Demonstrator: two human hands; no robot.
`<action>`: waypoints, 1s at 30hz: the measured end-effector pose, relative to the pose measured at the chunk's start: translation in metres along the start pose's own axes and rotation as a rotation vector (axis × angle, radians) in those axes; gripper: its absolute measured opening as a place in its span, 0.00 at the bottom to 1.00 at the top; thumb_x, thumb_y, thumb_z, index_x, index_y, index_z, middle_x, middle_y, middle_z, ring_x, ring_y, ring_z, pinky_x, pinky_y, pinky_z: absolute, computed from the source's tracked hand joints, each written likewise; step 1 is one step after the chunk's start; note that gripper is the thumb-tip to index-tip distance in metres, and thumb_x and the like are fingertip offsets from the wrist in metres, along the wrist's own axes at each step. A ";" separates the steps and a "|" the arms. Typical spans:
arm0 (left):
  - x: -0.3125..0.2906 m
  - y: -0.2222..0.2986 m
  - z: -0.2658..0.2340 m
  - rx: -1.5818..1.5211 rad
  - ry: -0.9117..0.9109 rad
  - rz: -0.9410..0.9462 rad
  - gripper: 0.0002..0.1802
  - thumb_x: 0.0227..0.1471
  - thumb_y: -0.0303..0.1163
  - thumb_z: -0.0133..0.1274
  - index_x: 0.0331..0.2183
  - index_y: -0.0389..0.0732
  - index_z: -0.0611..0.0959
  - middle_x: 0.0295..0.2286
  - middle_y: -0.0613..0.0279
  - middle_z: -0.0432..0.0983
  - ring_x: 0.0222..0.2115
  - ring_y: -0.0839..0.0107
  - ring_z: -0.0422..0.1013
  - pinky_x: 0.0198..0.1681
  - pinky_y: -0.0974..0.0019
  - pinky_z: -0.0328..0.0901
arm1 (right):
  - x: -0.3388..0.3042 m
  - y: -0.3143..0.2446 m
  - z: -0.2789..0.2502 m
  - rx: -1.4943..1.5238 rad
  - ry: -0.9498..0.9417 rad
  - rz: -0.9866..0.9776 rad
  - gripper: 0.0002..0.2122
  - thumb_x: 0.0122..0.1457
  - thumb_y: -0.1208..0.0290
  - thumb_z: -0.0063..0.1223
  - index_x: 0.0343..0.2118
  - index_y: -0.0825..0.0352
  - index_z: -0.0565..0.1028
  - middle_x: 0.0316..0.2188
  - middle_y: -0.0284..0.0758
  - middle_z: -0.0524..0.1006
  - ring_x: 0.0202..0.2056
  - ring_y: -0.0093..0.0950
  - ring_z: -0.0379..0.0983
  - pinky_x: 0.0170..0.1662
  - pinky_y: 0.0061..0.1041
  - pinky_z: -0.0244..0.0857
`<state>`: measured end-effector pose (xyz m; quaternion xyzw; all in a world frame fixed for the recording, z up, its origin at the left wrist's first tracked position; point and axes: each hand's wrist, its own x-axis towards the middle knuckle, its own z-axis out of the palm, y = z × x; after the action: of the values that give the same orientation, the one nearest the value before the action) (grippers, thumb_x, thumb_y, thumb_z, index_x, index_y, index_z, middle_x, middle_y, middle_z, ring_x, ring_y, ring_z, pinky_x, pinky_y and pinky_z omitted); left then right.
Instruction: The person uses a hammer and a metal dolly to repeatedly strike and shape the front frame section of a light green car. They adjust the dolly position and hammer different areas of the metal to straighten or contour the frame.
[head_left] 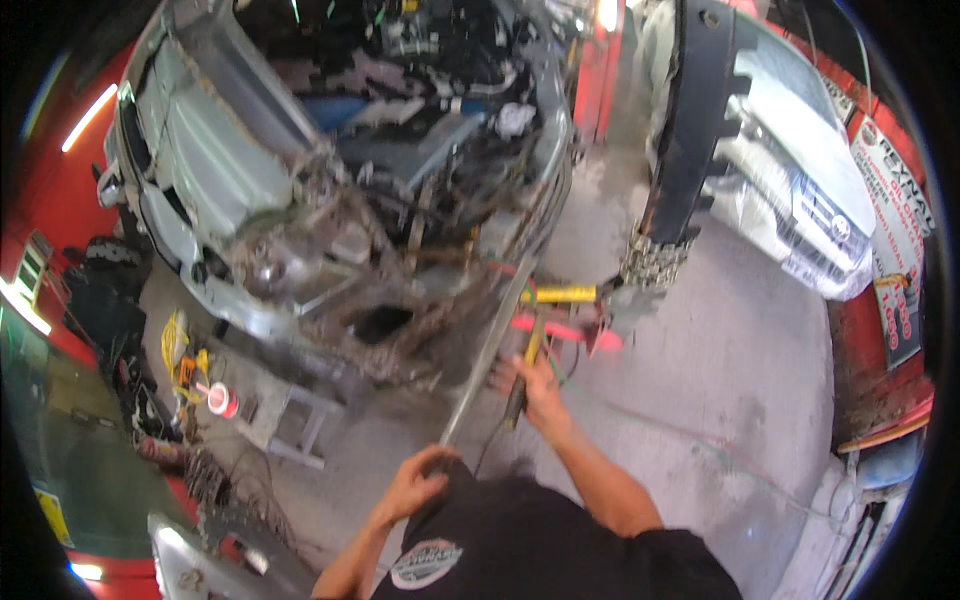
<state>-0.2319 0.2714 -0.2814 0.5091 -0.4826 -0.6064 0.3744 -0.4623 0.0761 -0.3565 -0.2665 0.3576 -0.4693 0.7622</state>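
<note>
My left hand (422,480) is closed around the near end of a long, flat metal bar (483,362), close to my dark shirt. From there the bar slants up and away to the stripped front of a silver car body (215,170), where rusty, torn metal (390,320) shows. My right hand (541,392) grips a tool with a yellow shaft and black handle, seemingly a hammer (532,352), just right of the bar. Its upper end is hard to make out against a yellow bar (560,294) and a red metal piece (590,335) behind it.
A black toothed post (690,120) with hanging chains (655,262) stands at the right. Beyond it is a plastic-covered white car (800,200). A low metal stand (302,425) and a red-and-white cup (221,400) are at left. A thin hose (690,432) crosses the floor.
</note>
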 end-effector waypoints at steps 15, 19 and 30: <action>-0.118 -0.011 -0.234 0.662 0.409 0.322 0.29 0.47 0.25 0.68 0.51 0.39 0.77 0.40 0.49 0.79 0.36 0.48 0.79 0.41 0.53 0.72 | -0.109 0.111 0.311 -0.231 0.024 -0.339 0.26 0.62 0.73 0.62 0.61 0.71 0.64 0.49 0.38 0.75 0.46 0.32 0.75 0.52 0.33 0.71; -0.134 0.001 -0.273 0.595 0.534 0.443 0.23 0.47 0.24 0.67 0.46 0.37 0.79 0.34 0.51 0.76 0.32 0.52 0.75 0.38 0.56 0.69 | -0.118 0.161 0.377 -0.388 -0.009 -0.355 0.23 0.62 0.72 0.63 0.56 0.71 0.68 0.46 0.36 0.76 0.41 0.31 0.76 0.49 0.32 0.72; -0.201 -0.027 -0.431 0.057 0.615 0.191 0.16 0.55 0.33 0.66 0.43 0.34 0.83 0.29 0.69 0.75 0.30 0.78 0.70 0.35 0.69 0.65 | -0.083 0.197 0.369 -0.794 0.020 -0.180 0.15 0.63 0.65 0.63 0.44 0.73 0.76 0.28 0.31 0.75 0.25 0.21 0.72 0.30 0.24 0.68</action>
<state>0.2311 0.3801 -0.2634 0.6311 -0.4094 -0.3725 0.5435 -0.0906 0.2593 -0.2563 -0.5658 0.4935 -0.3622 0.5524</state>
